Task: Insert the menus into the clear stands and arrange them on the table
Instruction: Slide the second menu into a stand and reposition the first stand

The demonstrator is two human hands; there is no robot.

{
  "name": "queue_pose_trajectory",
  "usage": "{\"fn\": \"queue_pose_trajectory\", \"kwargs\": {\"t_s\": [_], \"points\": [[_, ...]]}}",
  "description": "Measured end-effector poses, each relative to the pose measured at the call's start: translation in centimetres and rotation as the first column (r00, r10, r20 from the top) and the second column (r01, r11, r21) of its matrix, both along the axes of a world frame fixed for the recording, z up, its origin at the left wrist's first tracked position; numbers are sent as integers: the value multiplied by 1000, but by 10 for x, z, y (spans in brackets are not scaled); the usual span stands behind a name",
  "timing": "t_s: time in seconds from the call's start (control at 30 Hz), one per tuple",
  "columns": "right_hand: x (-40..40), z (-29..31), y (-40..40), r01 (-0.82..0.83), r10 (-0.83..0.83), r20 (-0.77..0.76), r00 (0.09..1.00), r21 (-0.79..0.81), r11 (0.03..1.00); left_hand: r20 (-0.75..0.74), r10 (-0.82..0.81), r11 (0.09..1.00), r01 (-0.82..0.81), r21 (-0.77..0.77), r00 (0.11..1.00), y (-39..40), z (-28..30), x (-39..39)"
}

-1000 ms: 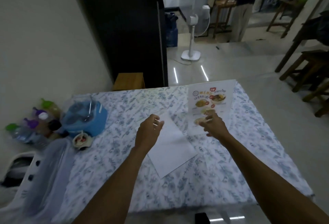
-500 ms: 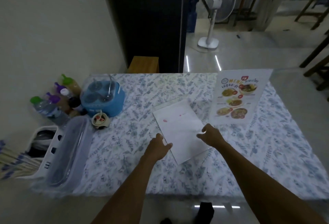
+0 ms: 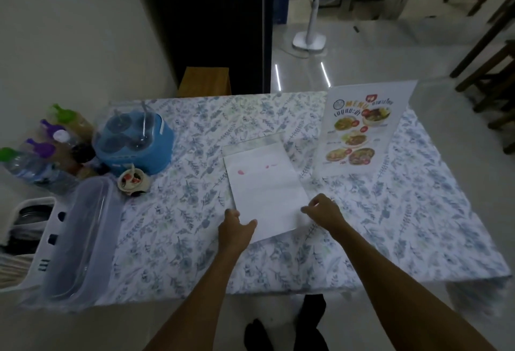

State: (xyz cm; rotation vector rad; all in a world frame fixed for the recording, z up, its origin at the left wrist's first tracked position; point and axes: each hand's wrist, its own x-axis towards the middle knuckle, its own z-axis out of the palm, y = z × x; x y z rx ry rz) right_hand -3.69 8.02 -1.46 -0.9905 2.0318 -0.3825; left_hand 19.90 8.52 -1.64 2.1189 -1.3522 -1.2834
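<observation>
A white sheet, a menu lying face down, rests in the middle of the floral tablecloth, partly on a flat clear stand whose far edge sticks out beyond it. My left hand lies on the sheet's near left corner, thumb and fingers on the paper. My right hand pinches at the near right edge. A second menu with food pictures stands upright in a clear stand at the far right of the table.
At the left sit a blue holder with clear cups, a small sauce cup, several bottles, a long clear lidded box and a white basket. A wooden stool and a fan stand beyond the table.
My right hand left the standing menu and came back to the white sheet's right edge. My left hand moved to its near left corner. The head tilted down.
</observation>
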Motion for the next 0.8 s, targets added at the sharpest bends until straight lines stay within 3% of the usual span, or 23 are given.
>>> {"fn": "queue_pose_trajectory", "kwargs": {"t_s": [0.2, 0.5, 0.8], "points": [[6, 49, 8, 117, -87, 140, 986, -227, 967, -62, 106, 980, -115, -162, 992, -11, 41, 14], [23, 135, -17, 83, -59, 61, 996, -557, 826, -70, 102, 871, -123, -476, 992, -41, 125, 14], [33, 152, -53, 85, -106, 16, 994, -713, 696, 24, 163, 755, -109, -646, 986, -73, 148, 31]]}}
